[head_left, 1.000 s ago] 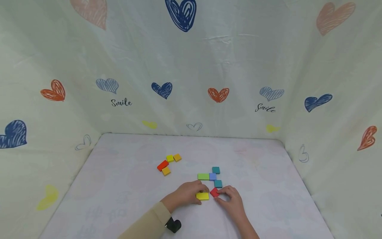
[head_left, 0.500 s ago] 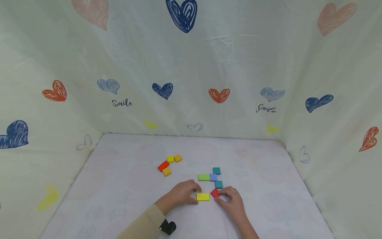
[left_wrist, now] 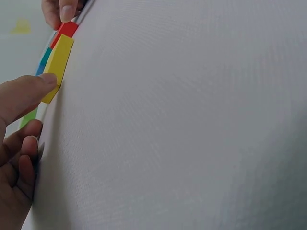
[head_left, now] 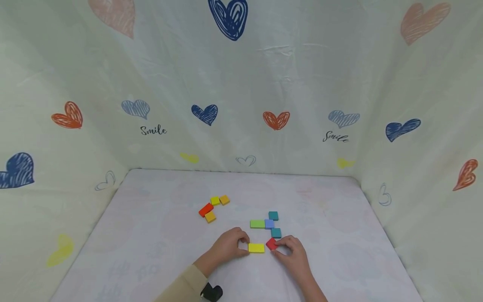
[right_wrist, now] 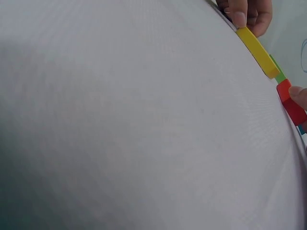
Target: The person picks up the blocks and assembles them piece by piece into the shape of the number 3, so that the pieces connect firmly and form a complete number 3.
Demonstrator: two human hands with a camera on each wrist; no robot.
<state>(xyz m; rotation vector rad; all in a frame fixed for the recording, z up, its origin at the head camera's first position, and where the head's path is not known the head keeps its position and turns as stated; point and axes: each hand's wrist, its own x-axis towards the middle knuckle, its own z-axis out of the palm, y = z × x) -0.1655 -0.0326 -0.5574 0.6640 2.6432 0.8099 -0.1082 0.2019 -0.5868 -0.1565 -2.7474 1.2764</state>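
In the head view, my right hand [head_left: 293, 256] pinches a small red block [head_left: 271, 244] between thumb and fingers; the block is turned cornerwise. Left of it, with a narrow gap, a rectangular yellow block [head_left: 256, 248] lies flat on the table. My left hand [head_left: 227, 246] holds the yellow block's left end with curled thumb and forefinger; the left wrist view shows the thumb [left_wrist: 45, 80] on that end. Just beyond, a green block [head_left: 257, 224] touches a blue block [head_left: 269, 224], with teal blocks [head_left: 273, 216] [head_left: 276, 233] behind and in front of the blue one.
Further back on the left, an orange-red block [head_left: 206, 209], a yellow square block [head_left: 215, 200] and two orange blocks [head_left: 224, 199] [head_left: 210, 217] form a bent chain. A pale cloth covers the table [head_left: 170, 251]; a heart-printed curtain [head_left: 241, 75] encloses the back and sides.
My left hand drew back leftward from around the yellow block, then came to its left end. The yellow block stays nearly in place. My right hand keeps its pinch on the red block.
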